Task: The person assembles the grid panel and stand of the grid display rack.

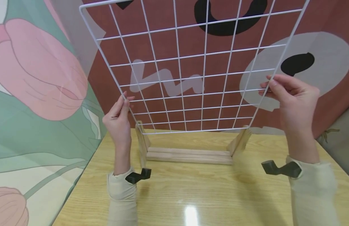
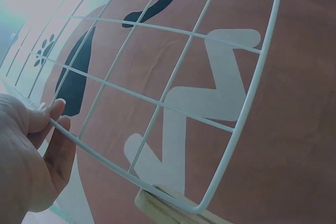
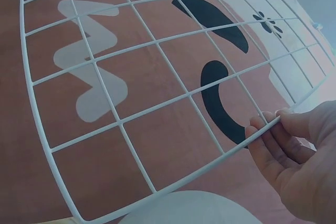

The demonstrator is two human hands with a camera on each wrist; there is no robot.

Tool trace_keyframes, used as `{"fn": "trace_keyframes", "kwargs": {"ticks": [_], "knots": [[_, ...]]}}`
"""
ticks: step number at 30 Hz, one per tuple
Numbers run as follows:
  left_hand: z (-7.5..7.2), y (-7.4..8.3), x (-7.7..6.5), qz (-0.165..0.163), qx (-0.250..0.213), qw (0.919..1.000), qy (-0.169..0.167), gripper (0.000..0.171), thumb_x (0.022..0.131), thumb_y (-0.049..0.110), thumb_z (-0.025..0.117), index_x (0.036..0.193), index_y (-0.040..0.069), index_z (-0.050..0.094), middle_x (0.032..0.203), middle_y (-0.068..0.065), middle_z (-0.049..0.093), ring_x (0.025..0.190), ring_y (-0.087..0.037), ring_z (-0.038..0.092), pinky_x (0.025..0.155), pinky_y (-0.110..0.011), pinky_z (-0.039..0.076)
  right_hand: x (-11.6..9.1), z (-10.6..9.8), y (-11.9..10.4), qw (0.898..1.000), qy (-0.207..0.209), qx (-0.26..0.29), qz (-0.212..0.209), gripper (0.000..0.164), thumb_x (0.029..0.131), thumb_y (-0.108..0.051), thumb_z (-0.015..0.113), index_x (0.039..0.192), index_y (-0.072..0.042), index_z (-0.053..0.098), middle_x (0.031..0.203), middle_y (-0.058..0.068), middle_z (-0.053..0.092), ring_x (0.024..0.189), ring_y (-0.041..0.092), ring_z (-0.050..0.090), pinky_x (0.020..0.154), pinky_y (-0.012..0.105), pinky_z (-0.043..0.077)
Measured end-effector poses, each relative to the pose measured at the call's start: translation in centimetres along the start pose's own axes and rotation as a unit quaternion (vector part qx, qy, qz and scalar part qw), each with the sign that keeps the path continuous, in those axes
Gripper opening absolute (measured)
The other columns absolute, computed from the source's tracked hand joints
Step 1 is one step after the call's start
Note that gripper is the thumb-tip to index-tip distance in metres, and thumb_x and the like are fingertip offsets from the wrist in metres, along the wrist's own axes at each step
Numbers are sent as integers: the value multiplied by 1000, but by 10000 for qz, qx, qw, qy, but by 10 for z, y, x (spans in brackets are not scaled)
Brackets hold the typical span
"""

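A white wire grid panel [image 1: 179,57] stands up, tilted, between my two hands. My left hand [image 1: 119,119] pinches its left edge wire between thumb and fingers. On the opposite edge, somewhat higher, my right hand [image 1: 298,97] pinches the wire the same way. Below is a wooden stand, with a low base [image 1: 188,156], a left upright [image 1: 141,138] and a right upright [image 1: 239,142]. The panel's lower corners meet the upright tops; whether they sit in slots I cannot tell. In the left wrist view the bottom wire crosses a wooden end [image 2: 157,208].
The stand rests on a light wood-grain table [image 1: 191,185]. Behind it hangs a reddish-brown printed backdrop [image 1: 112,106], and a floral cloth [image 1: 41,75] covers the left side. Black camera mounts [image 1: 139,176] sit on both wrists.
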State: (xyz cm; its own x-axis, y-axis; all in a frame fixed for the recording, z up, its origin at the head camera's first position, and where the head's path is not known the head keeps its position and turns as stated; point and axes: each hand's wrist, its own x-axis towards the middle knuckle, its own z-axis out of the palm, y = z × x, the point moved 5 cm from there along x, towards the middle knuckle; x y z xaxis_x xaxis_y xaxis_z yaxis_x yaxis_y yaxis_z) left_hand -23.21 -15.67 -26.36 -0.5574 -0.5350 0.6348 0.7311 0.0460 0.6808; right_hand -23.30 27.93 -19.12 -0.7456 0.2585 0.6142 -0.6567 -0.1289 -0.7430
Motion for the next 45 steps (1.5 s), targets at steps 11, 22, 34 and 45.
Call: {"fn": "trace_keyframes", "kwargs": {"ticks": [11,22,34,45], "knots": [[4,1,0,57,-39,10000,-68,22,99,4,69,120,6,77,99,-8,79,80,-13,72,80,-25,57,-1,-2,-2,10000,42,42,-8,33,90,0,78,116,18,69,93,18,76,76,24,73,84,26,58],[6,1,0,181,312,9993,-133,21,100,6,69,120,6,77,100,-7,79,82,-13,72,78,-24,56,-7,-9,12,9997,164,-185,-17,28,92,-1,76,112,18,71,90,15,77,73,22,74,76,19,58],[5,-4,1,-86,316,9990,-319,22,100,6,69,121,1,75,98,-3,79,86,-11,74,79,-24,57,-12,-14,22,9996,241,-121,-59,29,92,0,76,113,20,69,92,16,76,78,21,74,83,24,58],[11,-6,0,-93,231,9990,-379,23,100,7,70,122,3,75,101,-4,79,81,-10,73,64,-16,49,-16,-23,23,9990,338,164,-235,31,91,2,76,113,22,68,94,18,76,78,23,74,82,27,59]]}}
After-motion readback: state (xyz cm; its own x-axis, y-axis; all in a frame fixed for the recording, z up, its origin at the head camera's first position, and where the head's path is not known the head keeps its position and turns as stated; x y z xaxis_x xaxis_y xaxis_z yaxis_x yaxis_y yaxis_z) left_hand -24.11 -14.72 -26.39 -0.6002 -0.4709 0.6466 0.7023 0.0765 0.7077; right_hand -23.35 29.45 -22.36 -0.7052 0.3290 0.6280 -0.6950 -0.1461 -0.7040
